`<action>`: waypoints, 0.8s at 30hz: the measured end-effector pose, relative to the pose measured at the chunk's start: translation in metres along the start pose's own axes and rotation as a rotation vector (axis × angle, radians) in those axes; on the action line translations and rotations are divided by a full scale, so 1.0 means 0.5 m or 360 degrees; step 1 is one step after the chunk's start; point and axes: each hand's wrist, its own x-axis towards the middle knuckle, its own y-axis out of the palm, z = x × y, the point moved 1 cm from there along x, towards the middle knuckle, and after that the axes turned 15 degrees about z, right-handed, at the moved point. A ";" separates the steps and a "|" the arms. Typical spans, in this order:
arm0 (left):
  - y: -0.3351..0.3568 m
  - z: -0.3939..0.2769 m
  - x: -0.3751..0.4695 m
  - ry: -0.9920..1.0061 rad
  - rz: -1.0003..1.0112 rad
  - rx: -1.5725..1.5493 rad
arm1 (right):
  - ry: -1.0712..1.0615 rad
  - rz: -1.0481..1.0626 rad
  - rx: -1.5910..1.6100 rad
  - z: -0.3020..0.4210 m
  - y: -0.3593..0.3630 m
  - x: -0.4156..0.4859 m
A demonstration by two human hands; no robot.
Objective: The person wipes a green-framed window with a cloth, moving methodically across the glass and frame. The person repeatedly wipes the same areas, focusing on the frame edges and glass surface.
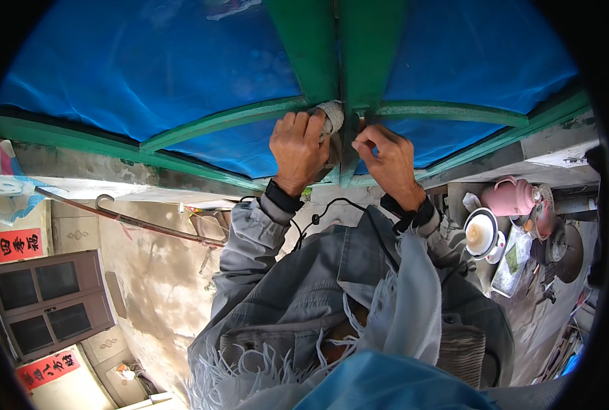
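Observation:
My left hand (298, 146) grips a bunched grey-white cloth (334, 117) against the green window frame (368, 56), close to where the two sashes meet. On the other side of that joint, my right hand (388, 161) has its thumb and forefinger bent together. A small metal fitting (361, 122), perhaps a latch, sits on the frame just above these fingertips. Whether anything is pinched between them is hidden. Blue sheeting (181, 66) fills the panes behind the green bars. Both wrists wear black bands.
To the right stand a pink thermos flask (509, 197), an enamel basin (481, 233) and a clear plastic tray (512, 261). A hooked rod (145, 221) crosses at left. A black cable (335, 202) hangs between my arms. A brown double door (53, 302) lies across the yard.

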 end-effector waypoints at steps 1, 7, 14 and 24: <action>-0.001 0.004 0.003 -0.0035 -0.0004 -0.0019 | 0.0001 -0.0007 -0.0005 0.001 0.000 0.000; -0.051 0.001 0.051 -0.0068 -0.0154 -0.0127 | 0.0014 -0.0040 0.0012 0.000 0.002 -0.008; -0.158 0.013 0.159 0.0064 -0.0669 -0.0138 | 0.0035 -0.0068 0.0027 -0.006 0.011 -0.013; -0.040 0.003 0.050 0.0037 -0.0193 0.0031 | 0.0044 -0.0040 0.0005 -0.008 0.009 -0.013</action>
